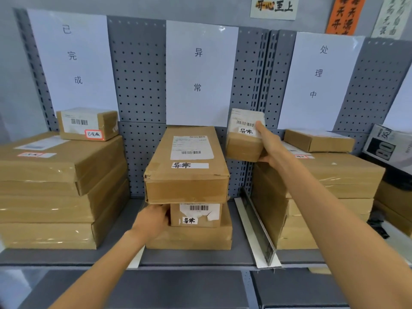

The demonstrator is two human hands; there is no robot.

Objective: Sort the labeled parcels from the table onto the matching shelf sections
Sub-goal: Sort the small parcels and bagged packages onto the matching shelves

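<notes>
My right hand (267,143) grips a small brown parcel (243,143) with a barcode and a handwritten 异常 label, held in the air right of the middle section's stack. That stack has a long box (187,172) labelled 异常 lying on a small labelled box (196,216), which sits on a flat box (189,238). My left hand (153,219) holds the small box's left side, under the long box's front corner. Paper signs on the pegboard read 已完成 (73,56), 异常 (198,70) and 处理中 (318,72).
The left section holds a tall stack of flat boxes (55,197) topped by a small parcel (87,124) tagged 已完成. The right section's stack (334,186) carries a small flat box (318,140). A metal divider (256,226) separates middle and right. Dark printed packages (388,148) stand far right.
</notes>
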